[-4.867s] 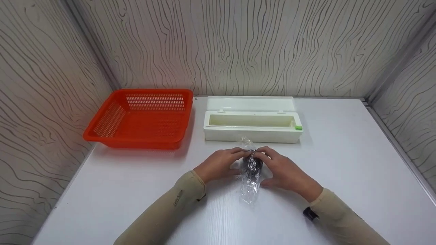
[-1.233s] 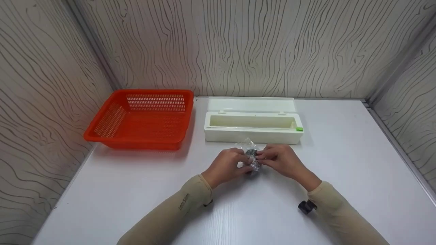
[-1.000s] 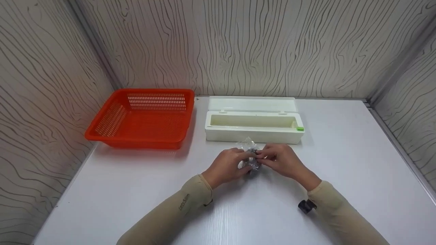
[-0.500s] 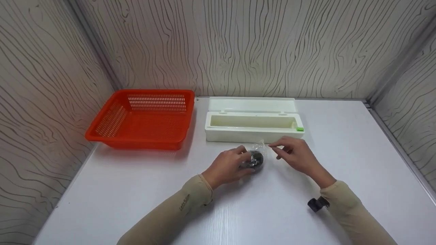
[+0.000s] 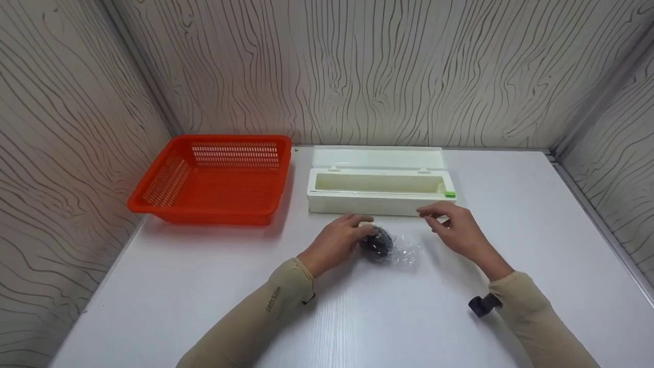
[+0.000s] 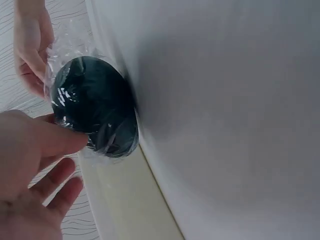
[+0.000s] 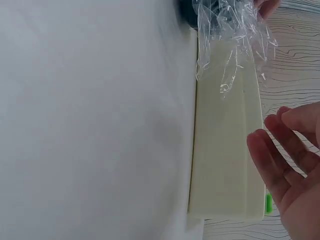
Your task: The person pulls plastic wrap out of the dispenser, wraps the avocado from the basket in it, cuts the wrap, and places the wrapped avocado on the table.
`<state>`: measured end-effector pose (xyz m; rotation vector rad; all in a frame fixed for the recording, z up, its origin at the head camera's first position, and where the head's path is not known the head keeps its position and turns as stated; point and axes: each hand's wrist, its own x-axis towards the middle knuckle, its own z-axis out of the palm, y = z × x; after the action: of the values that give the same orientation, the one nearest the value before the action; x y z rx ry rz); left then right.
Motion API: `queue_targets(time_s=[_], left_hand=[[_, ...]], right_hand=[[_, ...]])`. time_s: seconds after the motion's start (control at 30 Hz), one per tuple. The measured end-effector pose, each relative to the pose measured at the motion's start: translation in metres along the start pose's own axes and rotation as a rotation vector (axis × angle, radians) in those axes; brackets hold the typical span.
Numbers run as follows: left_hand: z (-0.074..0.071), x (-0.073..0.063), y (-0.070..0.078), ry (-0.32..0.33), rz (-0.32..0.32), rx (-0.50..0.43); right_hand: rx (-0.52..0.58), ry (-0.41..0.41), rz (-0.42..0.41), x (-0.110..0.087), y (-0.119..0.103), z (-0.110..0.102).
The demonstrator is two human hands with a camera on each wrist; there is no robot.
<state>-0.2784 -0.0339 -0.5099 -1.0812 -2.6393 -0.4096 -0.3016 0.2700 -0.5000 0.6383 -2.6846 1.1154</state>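
Note:
A dark green, smooth oval thing sits wrapped in clear cling film, low over the white table. My left hand holds it from the left; in the left wrist view the thumb and a finger pinch its wrapped edge, the other fingers spread away. Loose, crumpled film sticks out on its right side. My right hand hovers to the right, apart from the film, fingers loosely bent with nothing between them. In the right wrist view the film's loose end hangs near the hand.
Behind the hands stands a long white cling film box, its lid raised and a green slider at its right end. A red perforated basket stands at the back left. Patterned panels enclose the table.
The right hand has let go of the film and moved right. The wrapped oval has turned in the left hand, and the film's loose end now points right instead of toward the box.

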Motion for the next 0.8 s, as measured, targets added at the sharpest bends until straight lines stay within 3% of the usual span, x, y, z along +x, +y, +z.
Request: queue_targets(time_s=[0.33,0.53,0.8], left_hand=[[0.003,-0.001,-0.005,-0.176,-0.066,-0.169],[0.005,0.0,-0.008,-0.181,-0.071,-0.201],[0.006,0.002,-0.005,-0.167,-0.051,-0.147]], right_hand=[[0.049,-0.287,-0.126,-0.002,0.003,0.013],[0.088,-0.427,-0.147,-0.005,-0.006,0.024],[0.096,-0.489,-0.177,-0.008,-0.02,0.035]])
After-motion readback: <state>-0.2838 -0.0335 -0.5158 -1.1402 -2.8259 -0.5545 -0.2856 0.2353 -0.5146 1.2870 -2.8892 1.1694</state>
